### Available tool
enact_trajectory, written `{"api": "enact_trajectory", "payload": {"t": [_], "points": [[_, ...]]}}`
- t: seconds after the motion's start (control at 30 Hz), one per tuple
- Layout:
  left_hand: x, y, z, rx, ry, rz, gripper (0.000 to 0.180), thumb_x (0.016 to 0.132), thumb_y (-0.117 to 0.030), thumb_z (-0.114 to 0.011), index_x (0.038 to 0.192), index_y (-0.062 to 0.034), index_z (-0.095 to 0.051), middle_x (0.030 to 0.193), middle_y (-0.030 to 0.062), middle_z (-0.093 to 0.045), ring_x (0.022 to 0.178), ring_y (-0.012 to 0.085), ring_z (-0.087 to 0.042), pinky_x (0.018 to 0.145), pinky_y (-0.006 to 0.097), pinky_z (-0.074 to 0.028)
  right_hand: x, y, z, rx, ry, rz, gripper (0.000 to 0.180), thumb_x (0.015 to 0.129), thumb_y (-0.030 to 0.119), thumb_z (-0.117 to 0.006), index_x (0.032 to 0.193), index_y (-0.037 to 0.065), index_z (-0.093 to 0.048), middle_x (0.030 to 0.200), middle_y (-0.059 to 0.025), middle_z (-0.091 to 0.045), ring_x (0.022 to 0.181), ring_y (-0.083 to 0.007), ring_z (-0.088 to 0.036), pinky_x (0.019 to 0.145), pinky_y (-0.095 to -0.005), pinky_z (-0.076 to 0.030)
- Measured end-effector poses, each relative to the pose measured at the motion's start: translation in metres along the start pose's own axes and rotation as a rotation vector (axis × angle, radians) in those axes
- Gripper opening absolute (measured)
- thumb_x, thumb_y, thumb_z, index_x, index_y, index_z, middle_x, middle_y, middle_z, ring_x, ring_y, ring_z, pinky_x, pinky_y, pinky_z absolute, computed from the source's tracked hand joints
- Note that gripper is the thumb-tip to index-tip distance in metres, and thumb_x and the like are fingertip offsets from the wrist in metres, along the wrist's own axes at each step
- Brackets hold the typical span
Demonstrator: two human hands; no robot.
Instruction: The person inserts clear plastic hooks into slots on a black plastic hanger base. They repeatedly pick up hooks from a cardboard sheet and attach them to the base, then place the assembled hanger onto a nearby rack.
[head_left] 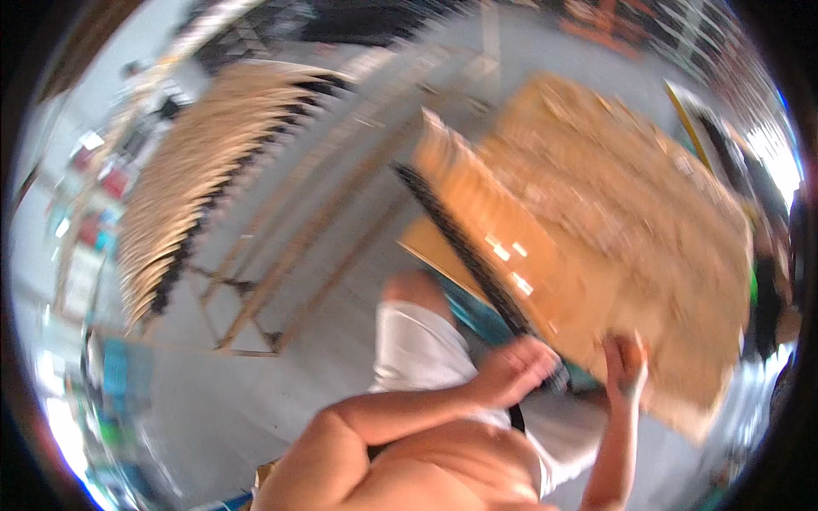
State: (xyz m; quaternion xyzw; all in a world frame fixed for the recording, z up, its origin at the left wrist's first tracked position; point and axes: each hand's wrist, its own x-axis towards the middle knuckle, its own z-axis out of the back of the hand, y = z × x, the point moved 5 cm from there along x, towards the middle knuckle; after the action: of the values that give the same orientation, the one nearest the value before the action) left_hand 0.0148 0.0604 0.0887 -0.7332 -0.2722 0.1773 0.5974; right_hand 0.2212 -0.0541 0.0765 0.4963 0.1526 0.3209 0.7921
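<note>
A long orange-brown board (486, 209) with a black, rough-looking edge lies slanted in front of me, over a wide brown sheet-covered surface (630, 196). My left hand (518, 370) is closed at the near end of the black edge, its fingers blurred. To its right, my right hand (626, 362) is closed at the near edge of the brown surface. A small orange patch shows beside its fingers, but what it holds is too smeared to make out. Small pale marks show on the board's glossy face.
At the left, many similar brown boards with black edges form a slanted row (213, 170). Beside it stands a low metal frame rack (298, 230) with long bars on the grey floor (204, 409). Blue boxes (115, 366) stand at the far left.
</note>
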Motion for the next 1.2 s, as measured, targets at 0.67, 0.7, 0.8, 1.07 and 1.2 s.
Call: {"api": "enact_trajectory", "payload": {"t": [0.67,0.7,0.8,1.07,1.2], "points": [[-0.007,0.104,0.002,-0.365,-0.133,0.717,0.036,0.092,-0.041,-0.060,0.103,-0.0073,-0.054,0.084,0.0061,-0.064,0.079,0.0186,-0.066,0.071,0.032,-0.054,0.018,-0.011,-0.062,0.114,0.311,-0.184,0.028,0.083,0.024,-0.068,0.096,-0.001,-0.066,0.078,-0.0131,-0.069,0.072,-0.0183,-0.067,0.068,-0.0303,-0.051],[-0.003,0.099,-0.002,-0.369,-0.118,0.709,0.037,0.092,-0.041,-0.060,0.104,-0.0070,-0.054,0.084,0.0063,-0.064,0.078,0.0187,-0.066,0.071,0.032,-0.054,0.019,-0.009,-0.064,0.114,0.325,-0.159,0.029,0.083,0.024,-0.068,0.097,-0.001,-0.067,0.078,-0.0136,-0.069,0.072,-0.0200,-0.068,0.068,-0.0309,-0.052],[-0.002,0.096,-0.006,-0.375,-0.130,0.701,0.036,0.092,-0.038,-0.060,0.106,-0.0050,-0.056,0.082,0.0067,-0.064,0.076,0.0192,-0.067,0.073,0.032,-0.054,0.018,-0.012,-0.069,0.030,0.350,-0.118,0.029,0.081,0.028,-0.067,0.092,0.001,-0.068,0.077,-0.0148,-0.069,0.069,-0.0259,-0.067,0.067,-0.0336,-0.051],[-0.003,0.099,-0.006,-0.406,-0.169,0.711,0.032,0.094,-0.035,-0.058,0.101,-0.0042,-0.060,0.084,0.0076,-0.066,0.077,0.0197,-0.068,0.072,0.031,-0.054,0.017,-0.007,-0.072,0.000,0.356,-0.234,0.031,0.082,0.034,-0.065,0.083,0.003,-0.070,0.064,-0.0096,-0.065,0.059,-0.0196,-0.062,0.060,-0.0318,-0.049],[-0.004,0.102,-0.005,-0.412,-0.174,0.713,0.031,0.094,-0.035,-0.058,0.098,-0.0045,-0.061,0.084,0.0078,-0.066,0.077,0.0202,-0.068,0.071,0.031,-0.054,0.017,-0.007,-0.074,0.029,0.358,-0.223,0.029,0.083,0.030,-0.066,0.083,0.001,-0.069,0.067,-0.0069,-0.065,0.061,-0.0147,-0.061,0.061,-0.0288,-0.049]]}}
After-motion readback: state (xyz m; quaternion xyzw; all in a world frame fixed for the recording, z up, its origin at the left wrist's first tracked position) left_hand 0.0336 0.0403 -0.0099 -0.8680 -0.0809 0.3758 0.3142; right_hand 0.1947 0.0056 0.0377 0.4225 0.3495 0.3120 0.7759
